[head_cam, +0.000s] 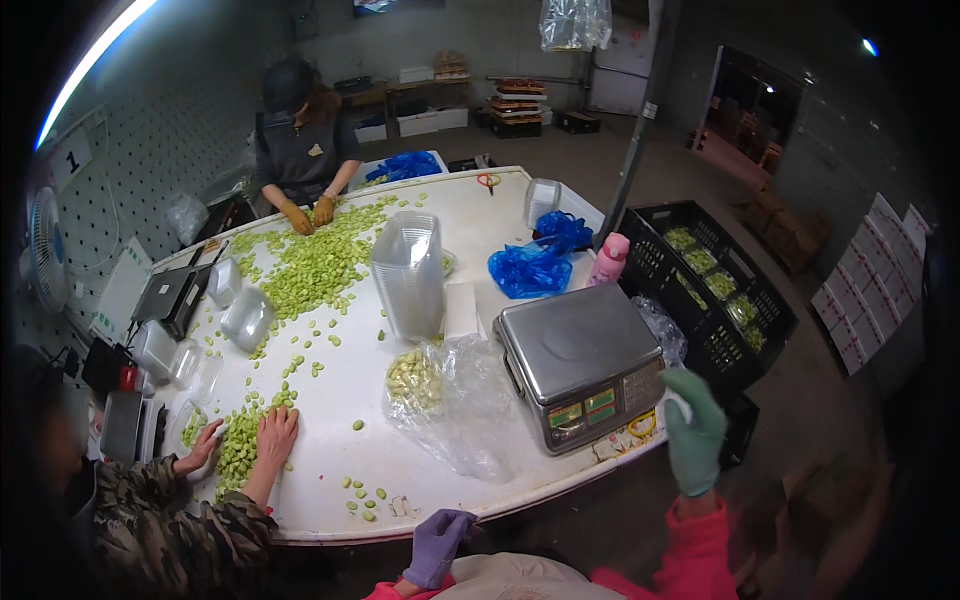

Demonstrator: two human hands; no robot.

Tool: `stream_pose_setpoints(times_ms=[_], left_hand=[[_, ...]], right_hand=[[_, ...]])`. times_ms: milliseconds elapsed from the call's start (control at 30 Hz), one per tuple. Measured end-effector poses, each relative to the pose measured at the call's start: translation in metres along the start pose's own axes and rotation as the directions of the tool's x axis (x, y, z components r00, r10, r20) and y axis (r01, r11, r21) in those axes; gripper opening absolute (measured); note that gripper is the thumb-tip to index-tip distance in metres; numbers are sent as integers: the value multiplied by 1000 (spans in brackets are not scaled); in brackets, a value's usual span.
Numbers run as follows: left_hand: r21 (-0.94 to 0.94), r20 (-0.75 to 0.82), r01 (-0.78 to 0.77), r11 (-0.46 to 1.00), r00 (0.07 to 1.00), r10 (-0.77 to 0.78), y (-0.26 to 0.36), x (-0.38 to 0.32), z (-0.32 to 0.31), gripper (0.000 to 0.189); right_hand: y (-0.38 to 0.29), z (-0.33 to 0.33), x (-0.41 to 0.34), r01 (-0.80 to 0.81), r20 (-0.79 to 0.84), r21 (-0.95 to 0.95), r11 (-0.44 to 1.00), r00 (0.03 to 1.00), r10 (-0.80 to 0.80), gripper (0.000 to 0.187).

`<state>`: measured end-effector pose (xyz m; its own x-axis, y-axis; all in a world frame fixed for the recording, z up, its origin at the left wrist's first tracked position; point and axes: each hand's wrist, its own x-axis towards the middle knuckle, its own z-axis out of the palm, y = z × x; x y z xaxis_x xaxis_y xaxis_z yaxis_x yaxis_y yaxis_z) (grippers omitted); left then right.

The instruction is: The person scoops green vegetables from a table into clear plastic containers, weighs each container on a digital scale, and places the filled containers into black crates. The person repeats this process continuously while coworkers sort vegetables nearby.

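My left hand [439,550], in a purple glove, is at the near edge of the white table [322,480]. Its fingers point right, and I cannot tell whether they hold anything. My right hand [694,433], in a green glove, is raised beside the digital scale [589,356], thumb and fingers apart with nothing visible between them. The metal pan of the scale bears nothing. Left of it lies a clear plastic bag [476,405] with pale beans [415,380] inside. A few loose green beans [360,493] lie near the table's front edge.
A tall stack of clear plastic boxes [409,274] stands mid-table behind the bag. Blue plastic bags [531,268] and a pink bottle [609,259] sit behind the scale. Black crates [637,225] hold filled boxes at right. Two co-workers' hands [277,435] touch bean piles [307,270].
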<state>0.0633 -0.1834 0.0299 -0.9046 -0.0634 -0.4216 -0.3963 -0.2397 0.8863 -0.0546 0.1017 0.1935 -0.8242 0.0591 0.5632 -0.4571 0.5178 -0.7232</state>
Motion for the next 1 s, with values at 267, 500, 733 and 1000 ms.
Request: stream_pose_setpoints(times_ms=[267, 500, 733, 1000], left_hand=[[-7, -288, -49, 999, 957, 45, -5, -23, -42, 19], [38, -458, -155, 987, 875, 155, -11, -28, -146, 20], [-10, -591, -131, 991, 801, 100, -17, -37, -220, 20], [-116, -550, -124, 986, 834, 40, -14, -18, -248, 19]], right_hand=[[58, 156, 52, 19, 357, 0, 1000, 934, -18, 18], [55, 326, 198, 82, 362, -393, 916, 929, 72, 42], [63, 382, 243, 106, 543, -650, 753, 758, 362, 46], [66, 390, 266, 310, 476, -742, 594, 868, 141, 42]])
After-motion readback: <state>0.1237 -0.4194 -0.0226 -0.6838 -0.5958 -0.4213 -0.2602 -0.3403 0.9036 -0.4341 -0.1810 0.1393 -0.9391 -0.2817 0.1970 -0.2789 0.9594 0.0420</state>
